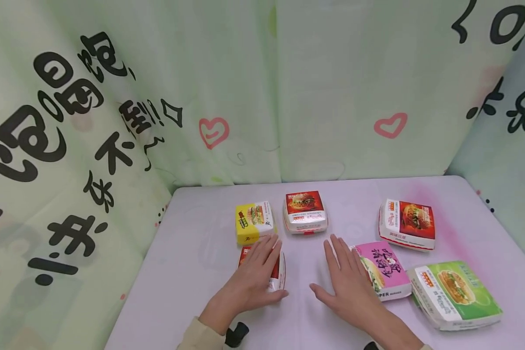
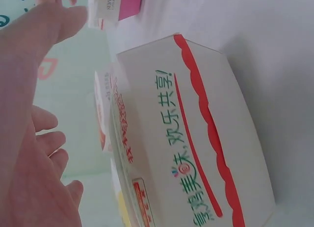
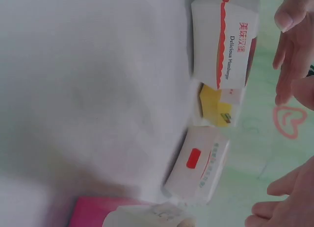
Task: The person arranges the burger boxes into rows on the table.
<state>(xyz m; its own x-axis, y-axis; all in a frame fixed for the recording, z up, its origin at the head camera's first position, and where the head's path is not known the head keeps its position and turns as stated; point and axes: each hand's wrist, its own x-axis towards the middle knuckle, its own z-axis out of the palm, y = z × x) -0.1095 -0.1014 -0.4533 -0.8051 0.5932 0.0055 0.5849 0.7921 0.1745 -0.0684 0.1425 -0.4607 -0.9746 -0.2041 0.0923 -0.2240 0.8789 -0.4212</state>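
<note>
My left hand (image 1: 255, 279) hovers over a red-and-white burger box (image 1: 278, 277) with its fingers stretched out, covering much of the lid. The left wrist view shows that box's white side (image 2: 171, 129), with a scalloped red band and green writing. My right hand (image 1: 354, 289) is spread flat at the left end of a pink burger box (image 1: 387, 267), overlapping its edge. Neither hand grips anything. Just past the left fingertips lies a yellow-and-white burger box (image 1: 249, 223). Beside it, at the back, sits another red-and-white burger box (image 1: 306, 214).
On the right, a third red-and-white burger box (image 1: 407, 226) lies behind a larger green-and-white one (image 1: 459, 294), which is close to the pink box. The pale table (image 1: 175, 272) ends at a printed curtain (image 1: 323, 97) behind and at both sides.
</note>
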